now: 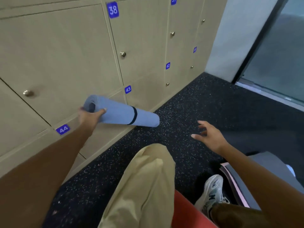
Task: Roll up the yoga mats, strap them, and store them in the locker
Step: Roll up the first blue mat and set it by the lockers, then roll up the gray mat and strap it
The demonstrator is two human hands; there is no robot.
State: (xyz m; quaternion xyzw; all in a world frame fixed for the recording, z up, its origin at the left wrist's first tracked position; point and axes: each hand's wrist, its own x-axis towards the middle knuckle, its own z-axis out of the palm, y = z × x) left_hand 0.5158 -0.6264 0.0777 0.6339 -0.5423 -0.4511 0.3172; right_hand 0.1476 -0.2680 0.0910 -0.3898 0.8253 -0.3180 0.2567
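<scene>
1. Left hand (88,116) grips the near end of the rolled blue mat (121,113), its black strap (133,115) on
2. Right hand (209,137) hovers, fingers spread, holding nothing
3. Mat's far end touches the floor (189,102) against closed locker 43 (144,94)
4. Grey mat (256,175) and red mat (185,211) lie by the shoe (212,193)

Left hand (89,116) grips at arm's length; right hand (208,136) hovers, fingers spread.
</scene>
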